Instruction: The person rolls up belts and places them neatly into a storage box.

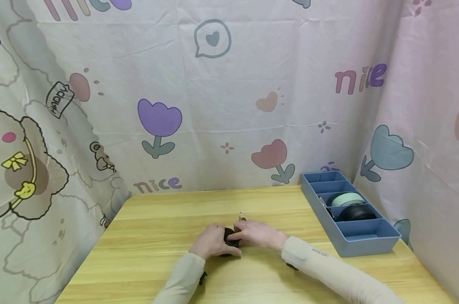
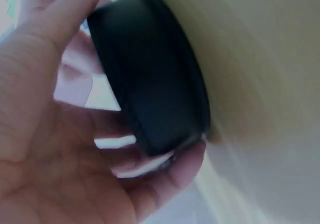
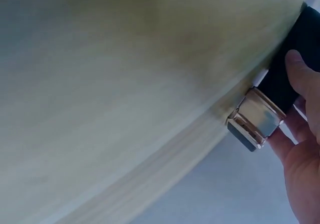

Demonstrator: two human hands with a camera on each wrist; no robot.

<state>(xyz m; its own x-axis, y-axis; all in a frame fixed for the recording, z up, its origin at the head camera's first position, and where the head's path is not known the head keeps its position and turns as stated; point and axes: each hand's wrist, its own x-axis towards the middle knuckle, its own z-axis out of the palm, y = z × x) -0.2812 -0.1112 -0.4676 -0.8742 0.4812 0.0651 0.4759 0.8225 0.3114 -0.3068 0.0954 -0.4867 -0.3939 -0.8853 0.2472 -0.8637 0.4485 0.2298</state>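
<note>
A black belt [image 1: 232, 243], wound into a tight coil, is between both hands near the middle of the wooden table. My left hand [image 1: 210, 241] grips the coil from the left. In the left wrist view its fingers curl around the smooth black band [image 2: 155, 74]. From the right, my right hand [image 1: 257, 234] holds the belt's end. A shiny gold-toned buckle [image 3: 257, 114] sticks out past its fingers in the right wrist view, with the thumb on the black strap [image 3: 282, 79]. Part of the coil is hidden behind the hands in the head view.
To the right, a blue-grey divided box [image 1: 370, 247] stands on the table [image 1: 145, 236]. Its middle compartments hold a mint-green roll [image 1: 347, 199] and a black roll [image 1: 357, 212]. A patterned curtain [image 1: 221, 105] hangs behind the table and along both sides.
</note>
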